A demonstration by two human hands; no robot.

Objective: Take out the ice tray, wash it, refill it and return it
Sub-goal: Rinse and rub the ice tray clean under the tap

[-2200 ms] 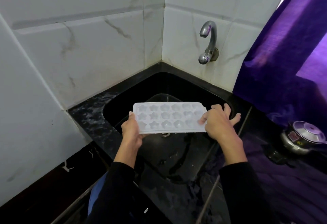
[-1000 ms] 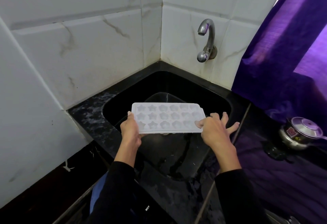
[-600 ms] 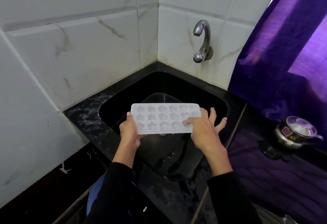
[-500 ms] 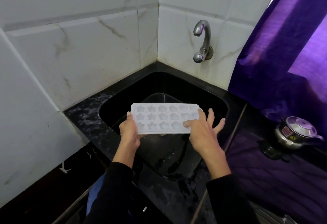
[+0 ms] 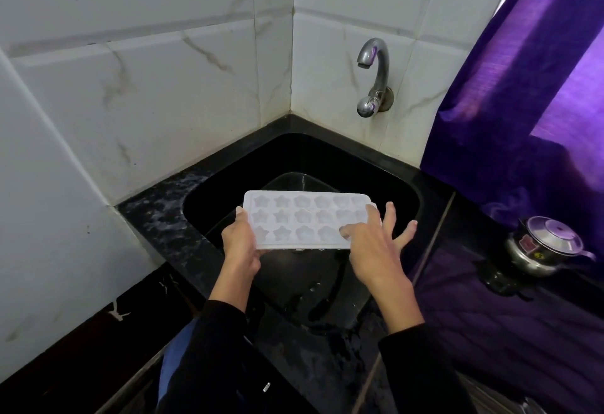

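A white ice tray (image 5: 300, 217) with star and flower shaped cells is held level above the black sink (image 5: 405, 191). My left hand (image 5: 240, 245) grips the tray's left end, thumb on top and fingers underneath. My right hand (image 5: 372, 243) lies over the tray's right end with fingers spread and straight, the thumb and forefinger touching the cells at the near right corner. The steel tap (image 5: 374, 76) juts from the tiled wall behind the sink; no water runs from it.
White marble-look tiles form a corner behind the sink. A black speckled counter (image 5: 157, 217) surrounds the basin. A purple curtain (image 5: 523, 93) hangs at the right, and a steel pot with a lid (image 5: 545, 246) stands on the counter below it.
My right hand has slid left from the tray's right edge onto its top surface, fingers now over the cells. The left hand's grip and the tray stay nearly still.
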